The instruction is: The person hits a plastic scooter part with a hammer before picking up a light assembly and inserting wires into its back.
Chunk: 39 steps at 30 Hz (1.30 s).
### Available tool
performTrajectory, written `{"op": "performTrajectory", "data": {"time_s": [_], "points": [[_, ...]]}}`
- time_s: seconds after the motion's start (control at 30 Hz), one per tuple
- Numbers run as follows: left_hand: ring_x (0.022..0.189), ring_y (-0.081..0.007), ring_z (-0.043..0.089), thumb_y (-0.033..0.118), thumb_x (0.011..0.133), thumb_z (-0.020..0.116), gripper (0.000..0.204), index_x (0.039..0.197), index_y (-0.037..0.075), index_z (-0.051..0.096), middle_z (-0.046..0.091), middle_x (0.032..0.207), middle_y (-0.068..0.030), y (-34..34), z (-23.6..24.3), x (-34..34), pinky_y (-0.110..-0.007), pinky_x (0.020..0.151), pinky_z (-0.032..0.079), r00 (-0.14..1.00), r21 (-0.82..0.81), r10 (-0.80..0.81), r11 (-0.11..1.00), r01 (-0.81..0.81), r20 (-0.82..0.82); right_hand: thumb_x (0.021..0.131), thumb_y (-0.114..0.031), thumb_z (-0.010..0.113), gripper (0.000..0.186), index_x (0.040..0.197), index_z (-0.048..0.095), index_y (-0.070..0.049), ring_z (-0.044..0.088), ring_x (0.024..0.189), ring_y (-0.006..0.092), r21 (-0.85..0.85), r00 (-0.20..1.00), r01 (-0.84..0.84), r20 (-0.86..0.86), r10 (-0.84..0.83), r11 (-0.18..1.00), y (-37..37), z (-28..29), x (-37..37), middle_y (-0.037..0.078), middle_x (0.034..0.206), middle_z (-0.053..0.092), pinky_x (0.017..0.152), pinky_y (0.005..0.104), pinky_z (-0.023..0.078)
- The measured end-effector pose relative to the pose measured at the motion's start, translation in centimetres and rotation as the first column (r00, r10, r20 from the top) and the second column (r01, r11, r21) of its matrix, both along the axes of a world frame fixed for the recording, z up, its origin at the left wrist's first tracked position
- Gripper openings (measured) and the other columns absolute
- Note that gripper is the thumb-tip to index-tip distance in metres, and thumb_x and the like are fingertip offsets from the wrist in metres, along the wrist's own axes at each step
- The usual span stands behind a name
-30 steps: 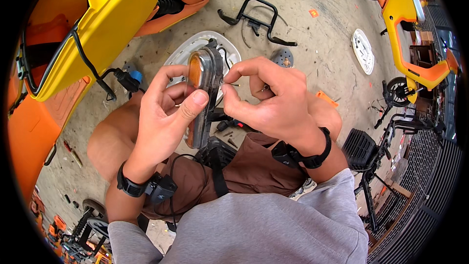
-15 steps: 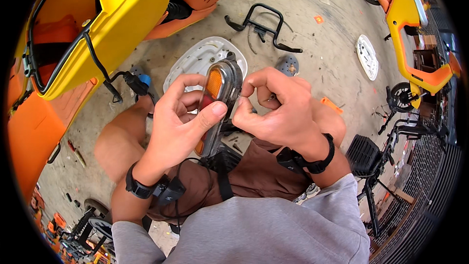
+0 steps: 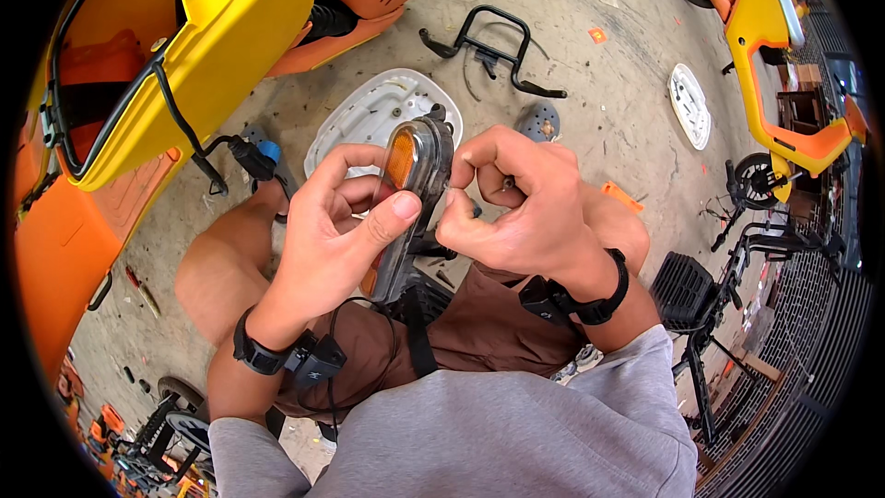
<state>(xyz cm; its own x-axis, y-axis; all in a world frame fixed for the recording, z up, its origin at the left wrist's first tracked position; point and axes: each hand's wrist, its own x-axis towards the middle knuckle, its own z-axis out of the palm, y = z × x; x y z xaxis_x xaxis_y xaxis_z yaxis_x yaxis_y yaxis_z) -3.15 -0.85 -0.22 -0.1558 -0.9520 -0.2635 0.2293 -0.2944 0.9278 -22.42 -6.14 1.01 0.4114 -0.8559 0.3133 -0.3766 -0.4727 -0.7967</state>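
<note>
Scuffed concrete floor (image 3: pixel 604 143) carries a white tray (image 3: pixel 350 124), a black tubular frame (image 3: pixel 489 54) and a white panel (image 3: pixel 689 107).

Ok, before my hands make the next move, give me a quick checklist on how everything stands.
1. Left hand has the light unit between thumb and fingers: ok.
2. Right hand up at the light unit's edge, on the side away from the left hand: ok.
3. Something held between right thumb and forefinger tips: cannot tell, too small to make out.
4. White panel lying on the floor, not in either hand: ok.
5. Floor ahead free of loose parts: not ok, a black tubular bracket lies there.
</note>
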Motion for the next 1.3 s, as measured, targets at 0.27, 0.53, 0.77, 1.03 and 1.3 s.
{"op": "performTrajectory", "data": {"time_s": [0.27,0.53,0.77,1.03,1.3], "points": [[0.083,-0.0080,0.062,0.021,0.094,0.071,0.042,0.122,-0.003,0.050,0.068,0.092,-0.0091,0.1,-0.2,-0.1,-0.021,0.069,0.051,1.000,0.017,0.011,1.000,-0.011,-0.028,0.063,-0.002,0.071,0.019,0.075,0.057,-0.006,0.039,0.042,0.0065,0.066,0.999,-0.019,0.029,0.017,0.998,0.0,0.3,-0.1,-0.002,0.052,0.043,0.042,0.0235,0.033],[0.078,-0.0073,0.062,0.022,0.094,0.070,0.042,0.122,-0.002,0.051,0.068,0.090,-0.0083,0.1,-0.4,-0.2,-0.020,0.063,0.049,0.999,-0.017,0.011,1.000,-0.012,-0.036,0.065,-0.002,0.071,0.018,0.075,0.057,-0.006,0.037,0.044,0.0050,0.141,0.999,-0.035,0.042,0.030,0.989,0.1,0.5,-0.1,-0.003,0.052,0.043,0.043,0.0227,0.031],[0.087,-0.0124,0.066,0.023,0.097,0.066,0.039,0.123,-0.002,0.050,0.069,0.096,-0.0115,0.1,-0.4,0.5,-0.025,0.074,0.053,0.999,0.051,-0.028,0.998,0.029,-0.018,0.068,0.000,0.070,0.016,0.078,0.058,-0.005,0.031,0.048,0.0003,0.362,0.985,-0.079,0.170,0.018,0.929,0.2,0.6,-0.3,-0.007,0.053,0.039,0.044,0.0213,0.024],[0.099,-0.0184,0.068,0.023,0.100,0.061,0.037,0.124,-0.002,0.049,0.070,0.105,-0.0170,0.0,-0.4,0.6,-0.029,0.083,0.054,0.991,0.040,0.007,0.999,-0.002,-0.131,0.074,-0.008,0.076,0.017,0.088,0.066,-0.006,0.027,0.047,-0.0002,0.340,0.989,-0.031,0.146,-0.020,0.940,0.0,1.0,-0.4,-0.008,0.050,0.034,0.045,0.0222,0.021],[0.091,-0.0104,0.065,0.021,0.099,0.062,0.037,0.124,-0.002,0.050,0.070,0.101,-0.0132,0.0,-0.5,0.3,-0.024,0.077,0.052,0.996,0.028,0.025,0.999,-0.022,-0.089,0.072,-0.009,0.078,0.018,0.086,0.067,-0.007,0.032,0.041,0.0030,0.138,1.000,0.010,0.020,-0.013,0.990,0.2,0.5,-0.3,-0.004,0.047,0.035,0.042,0.0232,0.025]]}}
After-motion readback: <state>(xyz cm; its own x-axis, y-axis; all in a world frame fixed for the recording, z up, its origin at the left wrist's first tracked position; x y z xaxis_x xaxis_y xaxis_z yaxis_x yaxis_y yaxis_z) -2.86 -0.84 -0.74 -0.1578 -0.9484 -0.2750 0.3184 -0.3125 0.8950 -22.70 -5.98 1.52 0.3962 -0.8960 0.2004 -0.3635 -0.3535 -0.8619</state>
